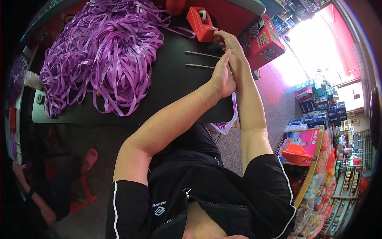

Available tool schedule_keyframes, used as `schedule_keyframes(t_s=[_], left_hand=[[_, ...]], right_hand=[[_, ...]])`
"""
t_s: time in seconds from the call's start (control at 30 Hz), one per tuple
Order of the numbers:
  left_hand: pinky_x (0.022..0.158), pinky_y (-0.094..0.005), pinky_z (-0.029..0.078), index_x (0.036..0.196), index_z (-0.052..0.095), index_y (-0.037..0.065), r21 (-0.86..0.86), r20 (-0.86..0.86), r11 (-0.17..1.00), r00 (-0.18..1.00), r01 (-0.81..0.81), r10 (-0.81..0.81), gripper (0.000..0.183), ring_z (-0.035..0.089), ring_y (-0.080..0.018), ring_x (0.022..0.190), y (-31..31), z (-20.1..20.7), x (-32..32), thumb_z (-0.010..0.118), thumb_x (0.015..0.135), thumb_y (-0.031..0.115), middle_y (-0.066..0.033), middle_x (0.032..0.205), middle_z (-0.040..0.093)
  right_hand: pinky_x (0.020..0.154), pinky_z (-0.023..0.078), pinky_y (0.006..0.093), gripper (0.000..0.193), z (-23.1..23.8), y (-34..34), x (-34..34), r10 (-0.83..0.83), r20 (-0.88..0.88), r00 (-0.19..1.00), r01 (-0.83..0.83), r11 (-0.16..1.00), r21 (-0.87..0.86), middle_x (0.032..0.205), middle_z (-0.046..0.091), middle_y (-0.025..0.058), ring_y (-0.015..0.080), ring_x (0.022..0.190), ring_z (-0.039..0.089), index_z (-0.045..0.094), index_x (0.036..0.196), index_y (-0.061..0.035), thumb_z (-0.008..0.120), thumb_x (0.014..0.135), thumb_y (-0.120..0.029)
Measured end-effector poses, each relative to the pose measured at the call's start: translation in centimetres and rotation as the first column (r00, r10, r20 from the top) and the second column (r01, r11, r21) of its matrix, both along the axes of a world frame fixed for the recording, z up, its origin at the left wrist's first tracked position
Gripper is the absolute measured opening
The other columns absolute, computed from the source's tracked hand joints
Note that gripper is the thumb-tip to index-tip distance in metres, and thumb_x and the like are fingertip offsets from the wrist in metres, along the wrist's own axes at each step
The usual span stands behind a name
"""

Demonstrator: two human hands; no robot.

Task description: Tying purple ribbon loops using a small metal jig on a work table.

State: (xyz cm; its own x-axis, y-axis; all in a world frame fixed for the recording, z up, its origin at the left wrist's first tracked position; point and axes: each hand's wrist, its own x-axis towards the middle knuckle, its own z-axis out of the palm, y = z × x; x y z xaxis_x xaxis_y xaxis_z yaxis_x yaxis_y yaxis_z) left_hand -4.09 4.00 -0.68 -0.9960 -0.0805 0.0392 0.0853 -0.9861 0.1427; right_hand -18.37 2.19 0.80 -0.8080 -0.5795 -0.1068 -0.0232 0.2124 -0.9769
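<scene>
Both hands meet at the tabletop's right edge: the right hand pinches something at the red tape dispenser, while the left hand curls beside two thin grey rods; whether it grips them is unclear. Glossy purple ribbon lies heaped in tangled loops on the left

The left hand covers the near ends of two rods near the table's right edge, and its fingertips hide behind the right wrist. The right hand's fingertips are hidden against the red tape dispenser. The purple ribbon heap is cut off by the top edge and hides the table's left half. Shelf goods at right are too small to tell.
</scene>
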Motion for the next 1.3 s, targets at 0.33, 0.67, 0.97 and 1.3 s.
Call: schedule_keyframes(t_s=[0.33, 0.67, 0.97, 1.3], left_hand=[[0.101, -0.0430, 0.038, 0.130, 0.043, 0.010, 0.051, 0.087, 0.999, 0.996, -0.006, 0.002, 0.052, 0.053, -0.0265, 0.110, 0.2, -0.3, -0.4, 0.042, 0.096, 0.049, -0.0093, 0.114, 0.057], [0.108, -0.0443, 0.028, 0.128, 0.044, 0.011, -0.026, 0.103, 1.000, 0.995, 0.001, 0.002, 0.054, 0.044, -0.0307, 0.124, 0.4, 0.5, 0.0, 0.044, 0.094, 0.053, -0.0199, 0.131, 0.048], [0.114, -0.0484, -0.008, 0.133, 0.044, 0.019, -0.160, 0.159, 0.987, 0.987, 0.033, -0.008, 0.055, -0.005, -0.0412, 0.143, 0.3, -1.6, -0.8, 0.058, 0.087, 0.047, -0.0344, 0.150, -0.002], [0.112, -0.0495, 0.013, 0.114, 0.053, 0.019, -0.249, 0.203, 0.968, 0.975, -0.039, 0.092, 0.027, 0.026, -0.0371, 0.134, 0.9, -1.7, -0.8, 0.063, 0.091, 0.028, -0.0202, 0.137, 0.039]], right_hand=[[0.073, 0.037, 0.0260, 0.018, -0.7, -0.2, 0.3, -0.061, -0.073, 0.995, 0.060, 0.998, -0.022, 0.080, 0.062, -0.0004, 0.0114, 0.076, 0.048, 0.071, 0.087, -0.0068, 0.064, 0.082, -0.022], [0.057, 0.031, 0.0213, 0.022, 0.1, 3.6, -0.2, 0.128, 0.025, 0.991, -0.126, 0.990, -0.064, 0.075, 0.057, -0.0043, 0.0054, 0.064, 0.040, 0.070, 0.084, -0.0059, 0.067, 0.085, -0.028], [0.079, 0.041, 0.0241, 0.027, 3.0, 12.2, 3.1, 0.218, -0.140, 0.966, -0.228, 0.971, -0.066, 0.083, 0.064, -0.0002, 0.0081, 0.080, 0.055, 0.069, 0.086, -0.0035, 0.057, 0.094, -0.027], [0.080, 0.045, 0.0283, 0.030, 2.4, 13.7, 3.5, 0.294, -0.364, 0.884, -0.269, 0.956, 0.117, 0.087, 0.064, 0.0078, 0.0145, 0.087, 0.058, 0.068, 0.093, 0.0035, 0.060, 0.093, -0.025]])
